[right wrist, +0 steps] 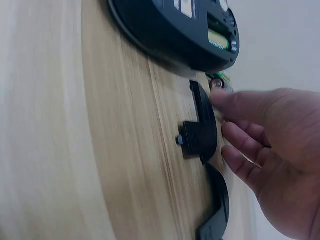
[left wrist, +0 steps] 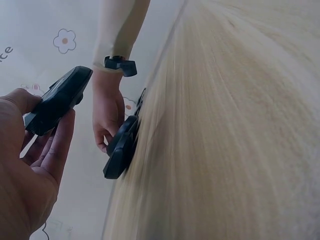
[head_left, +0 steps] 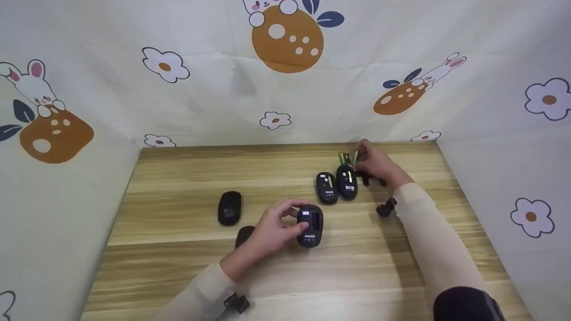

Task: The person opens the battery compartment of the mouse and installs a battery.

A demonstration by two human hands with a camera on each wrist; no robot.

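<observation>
My left hand [head_left: 279, 223] holds a black computer mouse [head_left: 316, 223] up with its underside showing and its battery slot uncovered, thumb on one side and fingers on the other. In the left wrist view that mouse [left wrist: 60, 100] is seen from its edge, above the table. At the back right, my right hand [head_left: 377, 162] pinches a green battery [head_left: 355, 157] beside other green batteries [head_left: 342, 158]. The right wrist view shows the thumb [right wrist: 227, 100] at a battery's end; the index fingertip is hidden. Black battery covers [right wrist: 200, 135] lie just under this hand.
Two upturned mice, one [head_left: 327, 188] beside the other [head_left: 347, 183], lie near the batteries, each with a battery in its slot. Another mouse [head_left: 229, 208] lies right side up at the left. One more mouse [head_left: 244, 235] is partly behind the left wrist. Patterned cloth [head_left: 214, 102] walls the table [head_left: 178, 267].
</observation>
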